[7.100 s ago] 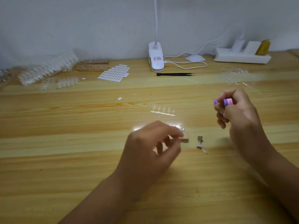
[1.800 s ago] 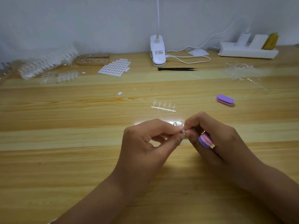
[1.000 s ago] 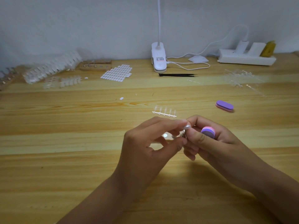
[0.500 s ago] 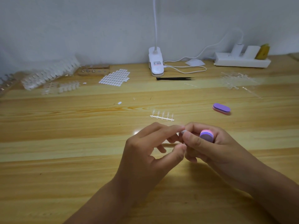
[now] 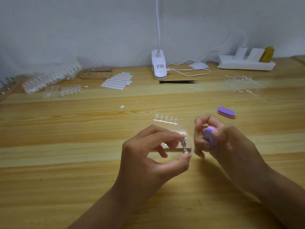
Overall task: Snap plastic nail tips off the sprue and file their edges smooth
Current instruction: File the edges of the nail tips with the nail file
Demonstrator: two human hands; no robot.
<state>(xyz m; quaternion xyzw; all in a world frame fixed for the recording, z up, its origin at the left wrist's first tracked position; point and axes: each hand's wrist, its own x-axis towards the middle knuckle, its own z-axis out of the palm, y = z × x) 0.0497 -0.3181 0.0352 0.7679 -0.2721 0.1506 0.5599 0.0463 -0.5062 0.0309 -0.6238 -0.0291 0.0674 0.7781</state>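
Right hand (image 5: pixel 227 142) (gripping file (image 5: pixel 209 137)) has pulled clear of left hand (image 5: pixel 148 156) pinching holder (image 5: pixel 184 144).

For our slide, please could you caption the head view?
Left hand pinches a metal holder; right hand holds purple file.

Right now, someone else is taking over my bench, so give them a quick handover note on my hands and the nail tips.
Left hand pinches a small metal holder between thumb and forefinger; glare hides its top.
Right hand grips a purple file block, apart from the holder.
A spare file block lies on the table.
A sprue strip with five tips attached lies beyond the hands; more sprues are piled far left.
Done: no count of finished tips can be read.
Left: snap those five off, file their edges.
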